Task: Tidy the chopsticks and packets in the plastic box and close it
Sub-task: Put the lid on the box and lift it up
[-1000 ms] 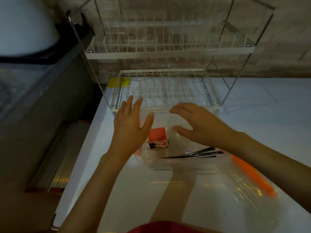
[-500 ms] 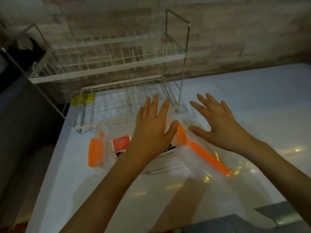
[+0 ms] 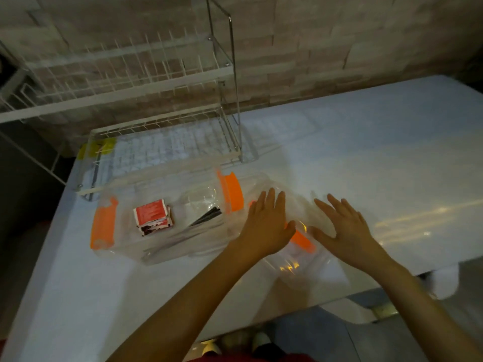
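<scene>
Your left hand [image 3: 264, 226] and right hand [image 3: 345, 231] both lie flat with fingers straight and spread, the grip wide on each and holding nothing, over the clear lid [image 3: 300, 257] with its orange clip [image 3: 300, 240] showing between them. Whether your palms press the lid is hard to tell through the blur. Just left of your left hand sits the plastic box [image 3: 167, 246] on the white desk [image 3: 366, 165], uncovered, with dark chopsticks [image 3: 206, 218] and red packets [image 3: 151, 215] inside. Beyond the box stands a wire dish rack [image 3: 162, 142].
</scene>
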The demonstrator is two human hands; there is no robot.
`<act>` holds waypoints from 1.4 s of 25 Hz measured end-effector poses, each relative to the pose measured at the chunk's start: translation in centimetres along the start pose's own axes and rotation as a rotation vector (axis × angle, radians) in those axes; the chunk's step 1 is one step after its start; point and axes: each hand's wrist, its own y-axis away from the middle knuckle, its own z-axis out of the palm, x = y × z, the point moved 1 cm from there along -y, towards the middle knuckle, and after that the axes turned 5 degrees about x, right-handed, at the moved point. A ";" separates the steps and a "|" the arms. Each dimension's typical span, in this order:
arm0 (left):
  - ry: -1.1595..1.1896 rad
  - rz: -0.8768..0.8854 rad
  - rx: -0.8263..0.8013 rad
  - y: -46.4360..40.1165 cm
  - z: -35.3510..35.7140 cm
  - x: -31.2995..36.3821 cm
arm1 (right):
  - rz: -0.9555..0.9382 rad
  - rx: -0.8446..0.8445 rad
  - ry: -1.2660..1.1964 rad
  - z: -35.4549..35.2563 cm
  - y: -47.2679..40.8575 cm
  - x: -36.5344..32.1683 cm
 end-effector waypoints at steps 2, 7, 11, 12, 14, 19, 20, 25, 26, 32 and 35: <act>-0.020 -0.088 0.002 -1.2 1.4 -0.8 | 0.087 -0.007 -0.031 1.1 0.6 1.1; 0.059 -0.336 0.053 -3.9 3.0 -2.9 | 0.278 -0.054 -0.095 3.3 2.2 2.5; 0.091 -0.447 0.038 -4.5 3.9 -3.9 | 0.285 -0.045 -0.090 4.0 2.6 2.8; 0.076 -0.445 0.055 -4.5 4.0 -3.9 | 0.280 -0.039 -0.106 4.0 2.5 2.8; 0.050 -0.433 0.096 -4.5 4.0 -4.0 | 0.274 -0.026 -0.171 4.1 2.3 3.0; 0.050 -0.458 0.136 -4.3 4.1 -3.0 | 0.293 0.116 -0.308 3.6 1.8 3.8; 0.047 -0.468 0.137 -4.3 4.1 -2.8 | 0.303 0.151 -0.332 3.5 1.7 3.9; 0.191 -0.389 0.184 -3.6 3.8 -1.2 | 0.363 0.364 -0.433 2.1 1.7 5.2; 0.244 -0.374 0.208 -3.2 3.8 -0.7 | 0.364 0.401 -0.451 1.8 1.7 5.4; 0.564 -0.240 0.457 -0.8 1.6 1.4 | 0.359 0.590 -0.547 -0.6 1.6 5.6; 0.623 -0.162 0.618 0.1 -1.3 1.8 | 0.320 0.613 -0.625 -1.7 1.2 4.7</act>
